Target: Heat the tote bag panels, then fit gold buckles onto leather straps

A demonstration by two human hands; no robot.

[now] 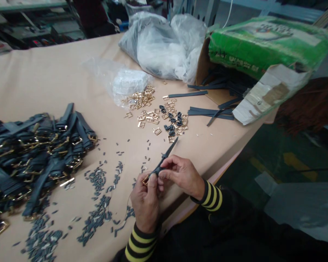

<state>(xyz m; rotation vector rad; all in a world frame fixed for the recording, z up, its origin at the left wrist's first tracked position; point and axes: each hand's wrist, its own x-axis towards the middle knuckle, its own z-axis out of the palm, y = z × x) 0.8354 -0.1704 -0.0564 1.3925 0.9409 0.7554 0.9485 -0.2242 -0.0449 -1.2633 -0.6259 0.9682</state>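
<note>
Between my two hands, near the table's front edge, is a dark blue-grey strap (169,148) with a gold buckle (145,180) at its lower end. My left hand (145,203) is closed around the buckle end, thumb on top. With thumb and fingers together, my right hand (183,175) pinches the strap just above the buckle; the fingertips partly hide that spot. The strap's free end points up and away toward loose gold buckles (148,117). Several small dark loops (170,129) lie among those buckles.
At left is a heap of buckled straps (51,160). Small dark cut pieces (97,214) are strewn before it. Loose straps (210,112) stick out of a green carton (235,54) at back right. Plastic bags (164,47) stand at the back of the table (57,72).
</note>
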